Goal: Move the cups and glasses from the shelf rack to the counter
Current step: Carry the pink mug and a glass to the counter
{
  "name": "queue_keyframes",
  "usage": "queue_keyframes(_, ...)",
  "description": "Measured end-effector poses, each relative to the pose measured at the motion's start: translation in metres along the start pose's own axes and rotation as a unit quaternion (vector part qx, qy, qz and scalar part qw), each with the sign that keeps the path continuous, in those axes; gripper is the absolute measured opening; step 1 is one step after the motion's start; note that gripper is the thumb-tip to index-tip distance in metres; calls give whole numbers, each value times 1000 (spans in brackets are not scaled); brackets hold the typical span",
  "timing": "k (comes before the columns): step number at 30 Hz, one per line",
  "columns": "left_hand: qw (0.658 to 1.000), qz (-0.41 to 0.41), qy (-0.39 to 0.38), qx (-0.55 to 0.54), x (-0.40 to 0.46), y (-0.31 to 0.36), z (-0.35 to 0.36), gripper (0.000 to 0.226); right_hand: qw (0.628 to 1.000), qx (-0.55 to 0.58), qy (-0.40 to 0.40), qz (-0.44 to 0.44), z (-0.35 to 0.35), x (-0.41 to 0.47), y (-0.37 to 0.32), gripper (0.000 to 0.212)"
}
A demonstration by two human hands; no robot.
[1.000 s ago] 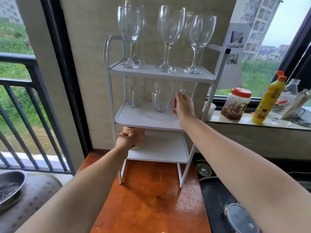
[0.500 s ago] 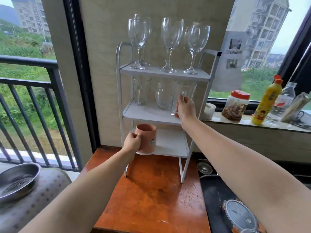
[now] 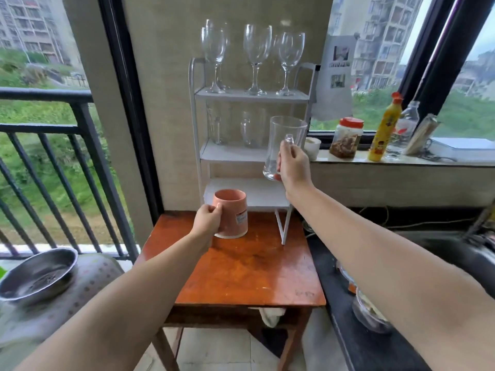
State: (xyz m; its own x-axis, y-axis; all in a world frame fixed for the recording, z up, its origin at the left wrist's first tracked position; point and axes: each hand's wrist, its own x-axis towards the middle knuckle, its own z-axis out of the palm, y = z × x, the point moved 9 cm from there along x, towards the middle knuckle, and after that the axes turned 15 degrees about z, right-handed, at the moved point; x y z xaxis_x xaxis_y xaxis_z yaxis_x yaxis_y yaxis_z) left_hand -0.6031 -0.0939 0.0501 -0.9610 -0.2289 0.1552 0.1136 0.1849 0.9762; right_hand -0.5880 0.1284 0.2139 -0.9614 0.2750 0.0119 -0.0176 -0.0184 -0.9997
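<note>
A white three-tier shelf rack (image 3: 197, 124) stands at the back of an orange-brown wooden table (image 3: 249, 274). My left hand (image 3: 206, 222) grips the handle of a pink mug (image 3: 231, 212), held just in front of the rack's bottom shelf, low over the table. My right hand (image 3: 293, 166) holds a clear glass mug (image 3: 284, 140) by its handle, in the air in front of the rack's right side. Several wine glasses (image 3: 257, 57) stand on the top shelf. Two clear glass mugs (image 3: 250, 128) stay on the middle shelf.
A black counter (image 3: 356, 317) with lidded dishes runs along the right. On the window sill sit a red-lidded jar (image 3: 347, 137), a yellow bottle (image 3: 384, 129) and a small white cup (image 3: 312, 148). A metal bowl (image 3: 37, 274) lies at the left, by the balcony railing.
My left hand has drawn the pink mug out of the bottom shelf and toward me. My right hand has lifted the glass mug off the middle shelf and out to the right.
</note>
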Motion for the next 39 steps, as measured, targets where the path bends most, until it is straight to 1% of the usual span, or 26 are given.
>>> queue_keyframes(3, 999, -28, -35, -20, -40, -7, 13, 21, 999, 26, 26, 25, -27, -34, 21, 38)
queue_keyframes(8, 990, -83, -99, -52, -100, -21, 51, 26, 993, 20, 98, 69, -95, -83, 68, 42)
queue_keyframes(10, 986, -96, -126, -56, -121, -26, 71, 27, 985, 17, 140, 96, -126, -101, 89, 44)
queue_keyframes(13, 977, -118, -170, -50, -155, -30, 102, 35, 968, 25, 193, 158, -175, -127, 126, 46)
queue_keyframes(16, 970, -121, -208, -39, -184, -31, 129, 32, 951, -3, 232, 204, -221, -154, 153, 50)
queue_keyframes(18, 964, -115, -237, -40, -201, -28, 150, 19, 942, -5, 255, 217, -252, -174, 165, 51)
queue_keyframes(19, 962, -108, -250, -35, -209, -27, 161, 17, 938, 2, 267, 223, -267, -186, 172, 50)
queue_keyframes(23, 947, -89, -307, -28, -250, -13, 217, 22, 915, 48, 307, 258, -334, -238, 195, 45)
queue_keyframes(26, 930, -89, -354, -47, -297, 3, 272, 28, 900, 73, 341, 263, -393, -282, 202, 48)
queue_keyframes(27, 926, -94, -362, -59, -308, 6, 283, 28, 896, 80, 347, 266, -404, -292, 203, 48)
queue_keyframes(30, 903, -120, -403, -91, -374, 16, 336, 25, 877, 100, 386, 267, -470, -344, 206, 48)
queue_keyframes(32, 892, -131, -423, -95, -421, 19, 369, 23, 865, 94, 412, 269, -515, -381, 207, 49)
queue_keyframes(35, 884, -129, -442, -82, -487, 27, 413, 26, 849, 84, 448, 267, -581, -435, 208, 51)
queue_keyframes(39, 860, -128, -488, -77, -585, 46, 474, 25, 826, 74, 497, 257, -670, -509, 206, 52)
